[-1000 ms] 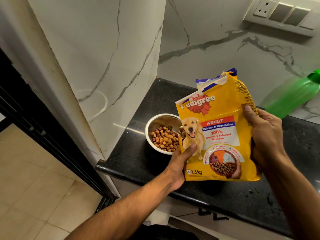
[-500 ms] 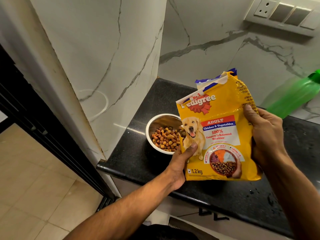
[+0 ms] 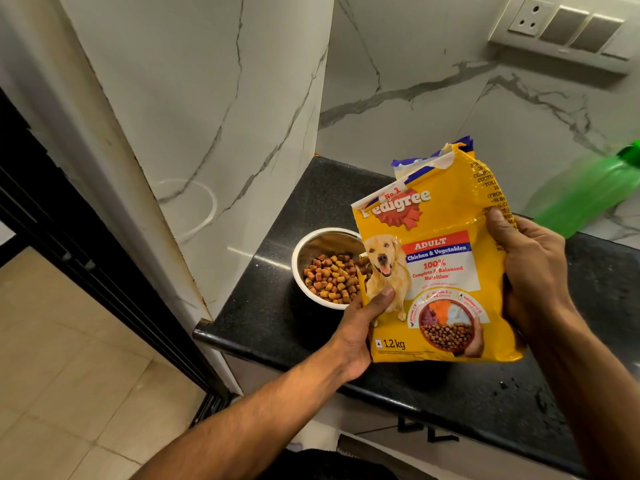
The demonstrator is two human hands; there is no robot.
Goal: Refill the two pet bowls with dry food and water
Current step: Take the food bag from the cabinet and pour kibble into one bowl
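Nearest the viewer, two bare forearms reach over the front edge of the black speckled surface (image 3: 263,327). The left hand (image 3: 360,330) grips the lower left edge of the yellow dog-food bag (image 3: 446,271), thumb pressed on the printed dog. The right hand (image 3: 530,271) clasps the bag's right edge, thumb on the front panel and fingers wrapped behind. The bag is held upright above the surface, its torn top open, its printed face turned toward the viewer. Just behind the bag's left edge, partly hidden by it, a steel bowl (image 3: 311,244) stands on the surface near the left corner; it contains brown and orange kibble (image 3: 329,277). Farther right, a green bottle (image 3: 585,192) leans against the back wall. White marble-patterned wall panels (image 3: 433,98) enclose the corner, and a switch plate with socket (image 3: 561,29) is mounted at upper right. Beige floor tiles (image 3: 69,358) lie at lower left.
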